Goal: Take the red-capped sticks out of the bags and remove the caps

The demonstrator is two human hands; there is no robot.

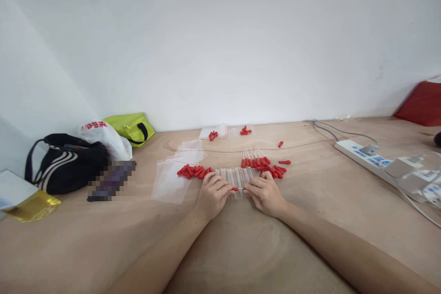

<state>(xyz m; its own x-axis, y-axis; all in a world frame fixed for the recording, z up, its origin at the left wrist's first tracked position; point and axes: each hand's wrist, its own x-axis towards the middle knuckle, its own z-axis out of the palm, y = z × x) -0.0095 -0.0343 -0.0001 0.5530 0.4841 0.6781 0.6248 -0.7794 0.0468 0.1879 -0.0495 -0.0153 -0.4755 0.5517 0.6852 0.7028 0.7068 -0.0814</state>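
Observation:
Pinched in my left hand [215, 193] is a red rubber dropper bulb [234, 189]. My right hand [264, 192] has its fingers closed on a thin glass dropper tube [240, 189], whose end meets the bulb; how far it sits inside I cannot tell. Beneath both hands lies a row of clear glass tubes [231, 175]. A pile of loose red bulbs [193, 171] is just beyond my left hand. Past my right hand, several droppers with red bulbs fitted [255, 161] lie with their tips pointing away, beside more red bulbs [279, 171].
Clear zip bags [168, 183] lie at the left, and two bags with red bulbs [220, 129] lie near the wall. A black bag [69, 165], a yellow-green bag [132, 126] and a white plastic bag [115, 140] stand far left. A power strip [358, 154] with cables is at right.

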